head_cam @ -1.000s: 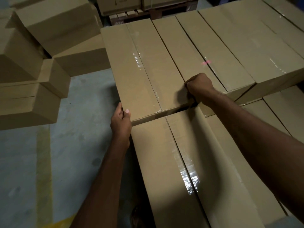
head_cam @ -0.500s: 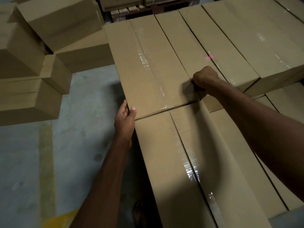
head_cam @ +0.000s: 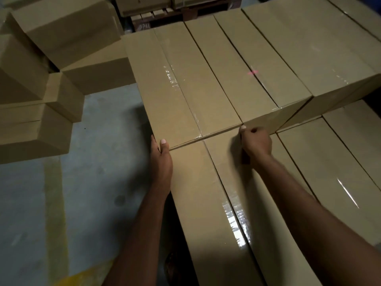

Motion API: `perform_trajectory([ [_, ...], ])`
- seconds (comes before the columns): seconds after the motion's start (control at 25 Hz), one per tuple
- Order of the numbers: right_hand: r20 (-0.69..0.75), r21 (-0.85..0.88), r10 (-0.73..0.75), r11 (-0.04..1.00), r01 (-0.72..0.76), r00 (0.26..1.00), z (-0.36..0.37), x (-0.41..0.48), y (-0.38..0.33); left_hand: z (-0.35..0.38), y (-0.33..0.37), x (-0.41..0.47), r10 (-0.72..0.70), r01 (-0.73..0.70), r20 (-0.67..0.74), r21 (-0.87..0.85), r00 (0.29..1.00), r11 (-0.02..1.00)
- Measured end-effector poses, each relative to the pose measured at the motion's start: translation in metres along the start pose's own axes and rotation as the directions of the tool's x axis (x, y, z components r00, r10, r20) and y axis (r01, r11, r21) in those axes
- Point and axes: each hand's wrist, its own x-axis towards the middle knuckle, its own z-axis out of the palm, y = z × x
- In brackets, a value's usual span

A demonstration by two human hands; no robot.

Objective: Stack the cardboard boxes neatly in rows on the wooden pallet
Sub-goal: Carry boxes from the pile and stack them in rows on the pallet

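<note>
Cardboard box (head_cam: 181,89) lies leftmost in the upper layer, touching its neighbour (head_cam: 226,69). Left hand (head_cam: 161,159) grips its near-left corner, thumb on top. Right hand (head_cam: 256,142): fingers curled at the near-right corner; grip cannot be confirmed. Judgement: placement nearly complete; loose boxes (head_cam: 61,32) beside the stack remain.

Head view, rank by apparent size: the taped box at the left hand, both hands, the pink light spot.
1. taped box
2. left hand and right hand: these look about alike, so they are not ranked against each other
3. pink light spot
</note>
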Motion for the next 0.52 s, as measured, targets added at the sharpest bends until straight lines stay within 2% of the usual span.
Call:
perform_trajectory([
  [0.2,0.024,0.002,-0.091,0.996,0.091,0.996,-0.003,-0.005,0.003,0.002,-0.001,-0.002,0.008,-0.008,-0.013,0.0,1.0,1.0],
  [0.52,-0.026,-0.026,-0.089,0.996,0.089,0.996,0.004,-0.008,-0.002,-0.01,-0.012,0.013,0.02,-0.021,0.081,0.016,0.996,1.0],
])
